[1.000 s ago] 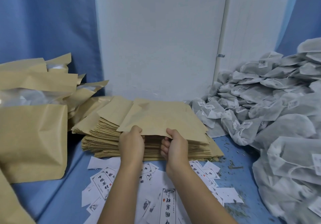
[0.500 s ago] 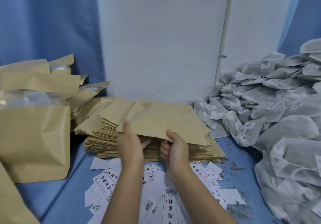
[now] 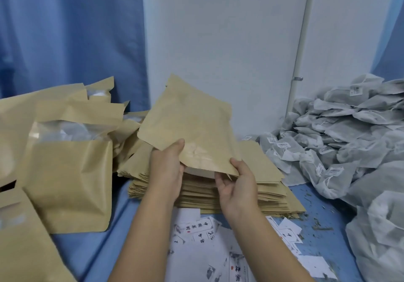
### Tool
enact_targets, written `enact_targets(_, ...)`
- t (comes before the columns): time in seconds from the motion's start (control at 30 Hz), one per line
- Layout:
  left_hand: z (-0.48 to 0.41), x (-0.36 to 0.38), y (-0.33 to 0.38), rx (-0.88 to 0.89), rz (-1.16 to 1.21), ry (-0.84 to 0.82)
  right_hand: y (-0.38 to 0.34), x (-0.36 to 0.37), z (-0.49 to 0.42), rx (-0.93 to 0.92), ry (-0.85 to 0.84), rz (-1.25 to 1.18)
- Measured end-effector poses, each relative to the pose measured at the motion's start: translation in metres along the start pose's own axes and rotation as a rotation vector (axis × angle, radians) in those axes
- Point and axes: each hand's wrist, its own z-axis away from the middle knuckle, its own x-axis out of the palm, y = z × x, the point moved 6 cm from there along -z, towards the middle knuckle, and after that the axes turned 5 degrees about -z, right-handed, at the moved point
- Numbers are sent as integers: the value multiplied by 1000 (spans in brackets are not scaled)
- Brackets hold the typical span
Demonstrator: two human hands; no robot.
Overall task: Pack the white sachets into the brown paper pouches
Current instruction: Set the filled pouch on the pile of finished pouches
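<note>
A flat brown paper pouch [image 3: 190, 128] is tilted up above the stack of empty pouches [image 3: 258, 185] in the middle. My left hand [image 3: 167, 168] pinches its near left edge, thumb on top. My right hand [image 3: 237, 183] pinches its near right corner. A big heap of white sachets [image 3: 349, 139] with small labels fills the right side. Filled brown pouches [image 3: 67, 176], white showing through their windows, stand at the left.
White printed labels [image 3: 199, 229] lie scattered on the blue cloth in front of the stack. A white wall panel stands behind, blue curtains on both sides. Dry herb crumbs dot the cloth at the right.
Both hands have lifted the top pouch off the stack and tilted its far end upward. The view has shifted slightly.
</note>
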Motion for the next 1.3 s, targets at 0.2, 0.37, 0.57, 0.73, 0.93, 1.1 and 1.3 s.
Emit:
enact_targets(0.2,-48,-31,85,133,192,21,58,101,-5,131,-248,233)
enact_targets(0.37,-105,-67,139,116,354,47,125,197,-19,215,-386,294)
enact_targets(0.57,-171,-124,130,-122,32,212,191,229,-55,371,-312,301)
enact_targets(0.73,-176,-133,131,-80,389,197,201,210,-63,360,-292,274)
enact_targets(0.93,-137,-119,114,-24,405,272,151,174,-46,278,-346,316)
enact_targets(1.1,-76,-74,81,-44,249,253,77,126,-45,-334,-471,1317)
enact_targets(1.3,-11,-43,10,-144,100,295,41,46,-33,-392,-665,2211)
